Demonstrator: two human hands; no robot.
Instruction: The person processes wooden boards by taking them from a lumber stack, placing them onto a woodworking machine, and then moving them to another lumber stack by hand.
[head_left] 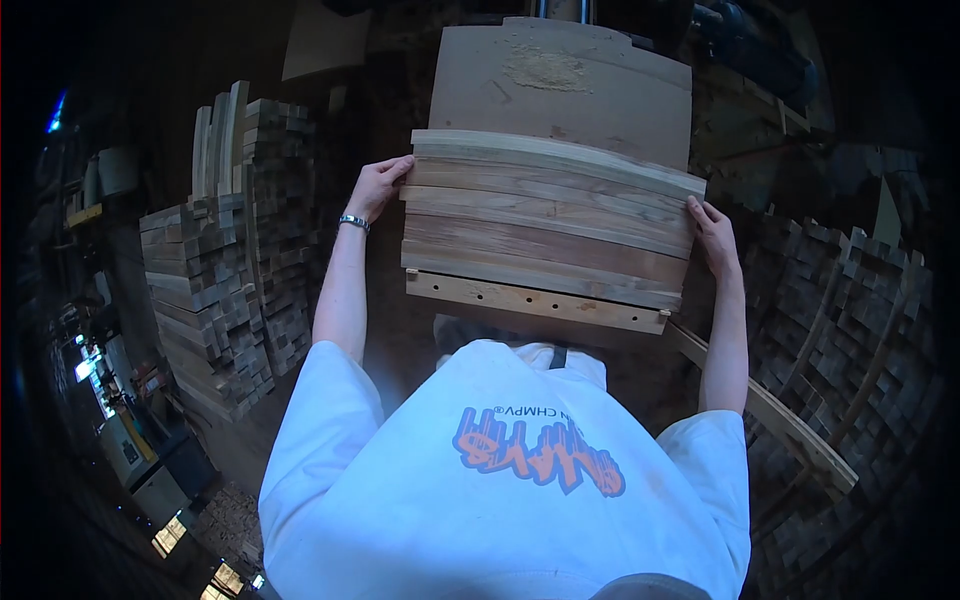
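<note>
Several wooden planks [550, 212] lie edge to edge across a board-topped work surface [560, 110] in front of me. My left hand [382, 188] is at their left end, its fingers closed against the end of a plank near the far side. At the opposite end, my right hand [714, 234] has its fingers and thumb closed on the same far planks. The farthest plank [560, 160] sits slightly raised and paler than the others. Along the near edge runs a light wooden strip [530, 299] with a row of dark holes. My fingertips are partly hidden by the plank ends.
Sawdust [545, 68] lies on the far part of the surface. Tall stacks of cut wood [215, 270] stand at left, and more stacked wood [850, 300] at right. A long wooden rail [775, 415] runs beside my right arm. Dark machinery [755, 50] is at the back right.
</note>
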